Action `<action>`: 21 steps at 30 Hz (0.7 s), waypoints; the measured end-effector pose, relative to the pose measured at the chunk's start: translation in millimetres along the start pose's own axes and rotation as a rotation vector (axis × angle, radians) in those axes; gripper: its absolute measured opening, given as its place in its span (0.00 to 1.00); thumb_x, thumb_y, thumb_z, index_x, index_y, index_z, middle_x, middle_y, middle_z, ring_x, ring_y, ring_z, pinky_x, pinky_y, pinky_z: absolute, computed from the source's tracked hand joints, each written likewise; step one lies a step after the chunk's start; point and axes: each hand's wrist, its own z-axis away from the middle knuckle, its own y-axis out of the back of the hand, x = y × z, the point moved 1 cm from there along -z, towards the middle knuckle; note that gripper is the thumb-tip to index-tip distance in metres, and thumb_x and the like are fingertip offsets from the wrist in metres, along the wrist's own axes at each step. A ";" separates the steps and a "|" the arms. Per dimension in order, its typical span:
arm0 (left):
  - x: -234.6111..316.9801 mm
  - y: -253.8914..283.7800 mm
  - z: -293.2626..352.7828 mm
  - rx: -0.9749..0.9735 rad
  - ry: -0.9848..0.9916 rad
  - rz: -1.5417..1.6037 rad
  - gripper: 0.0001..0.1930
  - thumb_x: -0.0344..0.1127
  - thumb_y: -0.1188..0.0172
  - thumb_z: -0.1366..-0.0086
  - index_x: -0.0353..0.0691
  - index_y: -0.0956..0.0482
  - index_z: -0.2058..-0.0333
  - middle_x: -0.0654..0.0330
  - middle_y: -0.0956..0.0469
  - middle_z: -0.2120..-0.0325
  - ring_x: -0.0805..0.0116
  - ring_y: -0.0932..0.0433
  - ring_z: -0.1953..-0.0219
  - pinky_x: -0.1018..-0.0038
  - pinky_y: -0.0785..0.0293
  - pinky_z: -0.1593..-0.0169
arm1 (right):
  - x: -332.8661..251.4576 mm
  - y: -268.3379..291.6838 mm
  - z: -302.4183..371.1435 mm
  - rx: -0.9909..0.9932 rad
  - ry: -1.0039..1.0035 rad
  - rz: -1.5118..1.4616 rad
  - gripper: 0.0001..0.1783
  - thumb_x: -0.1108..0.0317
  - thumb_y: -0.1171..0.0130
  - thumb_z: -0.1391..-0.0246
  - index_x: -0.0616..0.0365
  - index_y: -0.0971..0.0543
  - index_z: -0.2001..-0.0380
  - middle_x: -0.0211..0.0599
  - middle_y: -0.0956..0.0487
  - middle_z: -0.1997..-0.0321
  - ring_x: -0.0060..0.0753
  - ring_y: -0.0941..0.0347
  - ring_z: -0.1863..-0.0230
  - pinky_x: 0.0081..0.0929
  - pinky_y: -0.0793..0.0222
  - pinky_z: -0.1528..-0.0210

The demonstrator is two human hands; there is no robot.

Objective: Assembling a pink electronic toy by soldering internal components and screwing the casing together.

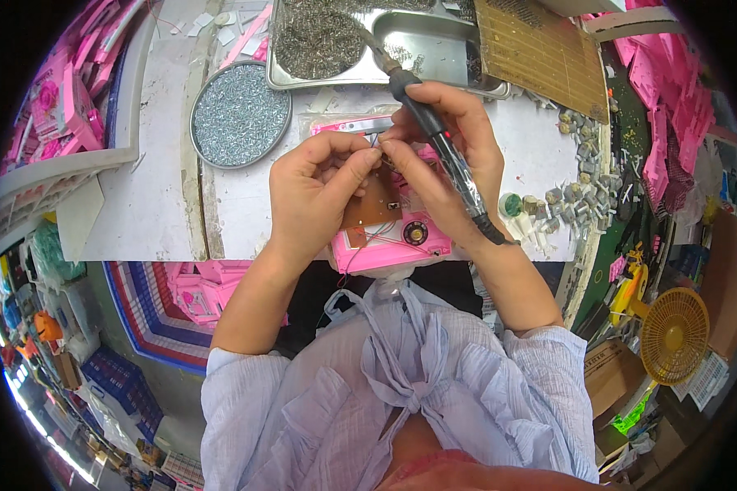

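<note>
My right hand (458, 155) is closed on a soldering iron (434, 123) with a black handle. The metal barrel tilts up toward the steel tray, and the cable end lies over my wrist. My left hand (323, 176) is closed in a pinch, its fingertips meeting those of my right hand over thin wires (374, 139). Below the fingers a brown circuit board (373, 204) rests tilted on a pink plastic housing (360, 258). A small round black speaker (415, 233) sits in that housing, with red wires beside it. My fingers hide the exact wire ends.
A round dish of small screws (240, 114) stands left of my hands. Behind is a steel tray (385, 84) with small metal parts, partly under corrugated cardboard (540, 57). Many small grey pieces (585, 176) lie at right. Pink parts fill a bin (131, 155) and a crate (155, 340).
</note>
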 end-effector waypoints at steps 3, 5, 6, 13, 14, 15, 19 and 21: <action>-1.3 0.0 -0.1 -0.008 0.010 0.030 0.06 0.27 0.35 0.33 0.30 0.18 0.61 0.64 0.20 0.71 0.82 0.24 0.72 0.84 0.28 0.68 | 6.5 -0.2 9.3 0.048 0.066 0.104 0.27 0.82 0.32 0.49 0.57 0.26 0.46 0.39 0.20 0.59 0.31 0.20 0.58 0.27 0.23 0.52; 2.8 -0.1 0.1 -0.014 0.015 0.020 0.05 0.27 0.34 0.34 0.31 0.17 0.63 0.64 0.20 0.69 0.82 0.25 0.72 0.84 0.29 0.69 | 9.2 1.8 17.1 0.051 0.184 0.214 0.28 0.81 0.30 0.53 0.54 0.24 0.47 0.40 0.19 0.60 0.37 0.20 0.60 0.31 0.23 0.51; 4.2 1.5 -1.7 -0.024 -0.078 -0.128 0.04 0.27 0.34 0.35 0.32 0.17 0.64 0.63 0.21 0.68 0.81 0.25 0.72 0.83 0.29 0.69 | 8.9 6.8 21.6 0.035 0.269 0.284 0.29 0.81 0.29 0.55 0.53 0.24 0.47 0.40 0.20 0.60 0.39 0.20 0.60 0.35 0.23 0.49; 15.2 -8.9 -5.0 -0.037 -0.279 -0.689 0.04 0.24 0.32 0.45 0.33 0.18 0.71 0.59 0.28 0.68 0.73 0.25 0.74 0.77 0.27 0.70 | 19.4 11.8 43.3 0.026 0.365 0.410 0.30 0.80 0.27 0.58 0.53 0.23 0.49 0.36 0.19 0.61 0.42 0.20 0.58 0.47 0.28 0.40; 13.2 -10.2 -4.3 -0.030 -0.285 -0.705 0.04 0.24 0.31 0.45 0.33 0.18 0.71 0.59 0.28 0.68 0.72 0.25 0.75 0.76 0.26 0.70 | 18.9 12.2 42.9 0.031 0.342 0.394 0.29 0.79 0.27 0.58 0.53 0.23 0.50 0.36 0.19 0.61 0.41 0.19 0.58 0.47 0.28 0.40; 12.8 -11.3 -3.9 -0.019 -0.285 -0.700 0.04 0.24 0.31 0.46 0.33 0.18 0.71 0.59 0.28 0.68 0.72 0.25 0.74 0.75 0.26 0.70 | 18.9 14.3 42.6 0.039 0.355 0.402 0.29 0.79 0.26 0.58 0.54 0.23 0.50 0.36 0.19 0.63 0.41 0.20 0.60 0.46 0.27 0.43; 8.5 -11.1 -2.2 0.039 -0.356 -0.716 0.05 0.24 0.31 0.47 0.34 0.18 0.72 0.59 0.28 0.68 0.70 0.24 0.72 0.74 0.25 0.69 | 20.0 39.5 42.0 0.047 0.400 0.369 0.27 0.77 0.24 0.58 0.57 0.23 0.52 0.36 0.20 0.68 0.38 0.23 0.68 0.39 0.27 0.54; 3.2 -8.5 -1.1 0.077 -0.410 -0.728 0.05 0.24 0.30 0.48 0.34 0.18 0.72 0.59 0.28 0.67 0.69 0.24 0.71 0.74 0.25 0.68 | 17.3 49.1 38.2 0.076 0.479 0.276 0.24 0.77 0.24 0.58 0.59 0.24 0.58 0.35 0.22 0.73 0.36 0.30 0.76 0.33 0.32 0.64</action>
